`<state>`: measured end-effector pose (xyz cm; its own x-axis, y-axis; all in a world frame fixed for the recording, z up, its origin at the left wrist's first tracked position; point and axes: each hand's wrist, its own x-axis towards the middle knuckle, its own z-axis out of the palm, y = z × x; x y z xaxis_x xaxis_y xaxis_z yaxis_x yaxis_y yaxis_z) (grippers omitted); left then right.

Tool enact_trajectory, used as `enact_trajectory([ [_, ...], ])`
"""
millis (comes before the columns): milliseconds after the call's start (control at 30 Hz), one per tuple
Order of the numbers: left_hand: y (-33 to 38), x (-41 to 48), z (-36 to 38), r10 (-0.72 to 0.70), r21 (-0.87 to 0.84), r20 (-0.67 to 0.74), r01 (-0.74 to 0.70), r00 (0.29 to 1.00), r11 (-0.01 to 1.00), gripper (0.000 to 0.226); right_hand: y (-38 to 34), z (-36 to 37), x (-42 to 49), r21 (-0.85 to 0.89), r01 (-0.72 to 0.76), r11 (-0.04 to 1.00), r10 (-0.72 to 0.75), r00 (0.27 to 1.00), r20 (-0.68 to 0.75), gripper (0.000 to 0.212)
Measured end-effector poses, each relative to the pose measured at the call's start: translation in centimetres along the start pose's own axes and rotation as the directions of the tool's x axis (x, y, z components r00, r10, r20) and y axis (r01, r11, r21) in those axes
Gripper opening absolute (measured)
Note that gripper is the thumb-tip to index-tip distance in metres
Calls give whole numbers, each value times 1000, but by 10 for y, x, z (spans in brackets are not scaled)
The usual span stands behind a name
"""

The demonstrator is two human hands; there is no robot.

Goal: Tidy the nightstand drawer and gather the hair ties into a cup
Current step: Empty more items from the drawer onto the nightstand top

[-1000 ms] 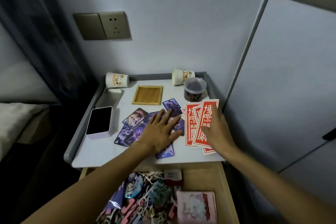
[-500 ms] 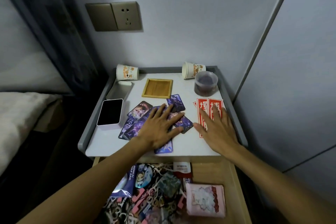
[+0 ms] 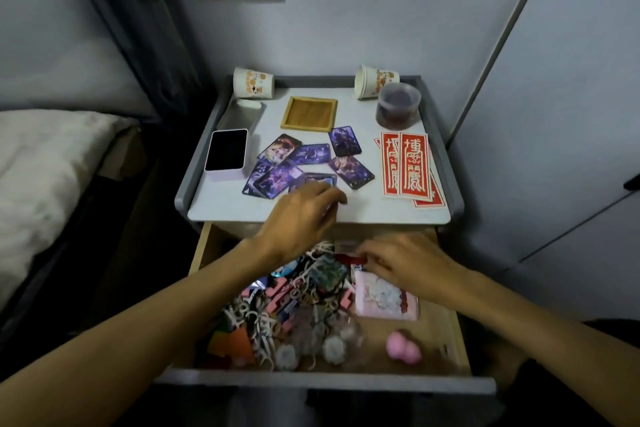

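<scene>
Standing between a white-sheeted bed (image 3: 52,166) and a pale grey cabinet panel (image 3: 571,97), the white nightstand top with a raised grey rim (image 3: 381,211) carries two printed paper cups on their sides, the left paper cup (image 3: 254,82) and the right paper cup (image 3: 375,81). It also carries a square wooden tray (image 3: 309,113), red paper slips (image 3: 407,166) and purple picture cards (image 3: 304,159). Below, the open wooden drawer (image 3: 436,333) holds the tangled hair ties (image 3: 294,302). The left hand (image 3: 304,215) curls over the front edge. The right hand (image 3: 405,263) curls by a red-and-white packet (image 3: 348,253). Blur hides whether either hand pinches anything.
</scene>
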<state>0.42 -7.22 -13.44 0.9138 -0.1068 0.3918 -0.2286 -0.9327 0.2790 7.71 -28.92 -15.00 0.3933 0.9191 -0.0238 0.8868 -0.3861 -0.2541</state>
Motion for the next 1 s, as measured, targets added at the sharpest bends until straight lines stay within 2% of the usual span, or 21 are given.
enact_trajectory([
  [33, 13, -22, 0, 11, -18, 78, -10, 997, 1000, 17, -5, 13, -11, -44, -40, 998, 46, 987, 155, 48],
  [100, 26, -44, 9, 13, -17, 264, -9, 964, 1000, 24, 2, 33, -19, -79, -195, 978, 211, 912, 352, 77],
  [167, 40, -61, 18, -50, 19, 465, 47, 884, 999, 30, 7, 44, -24, -93, -278, 956, 291, 869, 401, 89],
  [233, 53, -72, 26, -74, -17, 586, 103, 807, 994, 30, 8, 48, -25, -122, -278, 953, 304, 875, 376, 76],
  [333, 71, -77, 40, -1, -116, 640, 98, 768, 988, 45, 5, 36, -23, -66, -308, 949, 312, 891, 329, 44],
  [400, 82, -72, 52, 49, -131, 665, 52, 746, 990, 52, 9, 24, -24, 49, -402, 914, 367, 873, 323, 43],
  [467, 93, -63, 65, 103, -171, 671, 19, 734, 985, 44, 15, 10, -27, 169, -499, 850, 434, 845, 313, 44],
  [567, 103, -54, 80, 162, -255, 727, 43, 668, 966, 37, 23, -5, -32, 208, -544, 813, 484, 829, 278, 38],
  [700, 108, -54, 98, 182, -261, 788, 51, 587, 964, 54, 30, -10, -41, 269, -585, 765, 505, 805, 312, 34],
  [800, 108, -54, 101, 160, -264, 771, 81, 616, 961, 48, 30, -6, -45, 305, -586, 751, 511, 808, 294, 38],
  [867, 105, -53, 95, 117, -298, 711, 147, 694, 943, 38, 29, -4, -47, 329, -569, 754, 515, 822, 243, 60],
  [933, 95, -55, 82, 46, -363, 622, 236, 782, 901, 37, 25, 1, -50, 335, -517, 788, 465, 856, 228, 78],
  [1000, 80, -60, 67, -37, -435, 540, 317, 841, 843, 41, 18, 5, -52, 386, -439, 811, 364, 896, 255, 75],
])
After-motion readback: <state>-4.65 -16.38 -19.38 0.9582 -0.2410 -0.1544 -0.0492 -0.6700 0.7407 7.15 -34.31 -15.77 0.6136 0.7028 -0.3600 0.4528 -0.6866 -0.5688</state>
